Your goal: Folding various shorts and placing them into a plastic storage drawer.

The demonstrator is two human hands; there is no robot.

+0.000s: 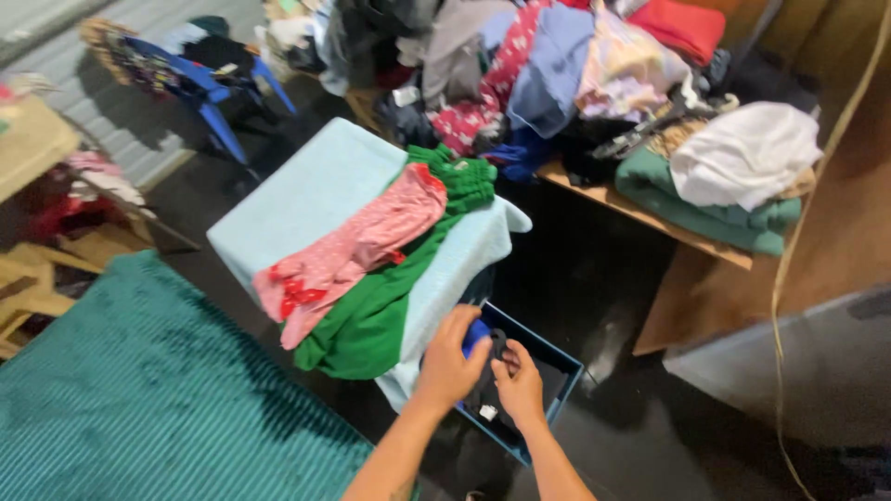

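My left hand [448, 364] is curled around a small blue object [475, 335], held over a dark blue open box [566, 362] on the floor. Beside it, my right hand [520, 383] pinches something dark inside the same box; what it is cannot be made out. Just left of the box stands a table under a light blue cloth [306, 199]. A pink patterned garment [357, 246] lies on top of a green garment [380, 311] spread across that cloth.
A wooden shelf [650, 218] at the back holds a heap of mixed clothes, with folded green and white pieces [742, 158] at the right. A teal ribbed blanket [139, 390] fills the lower left. A blue chair [209, 88] stands far left. The floor is dark.
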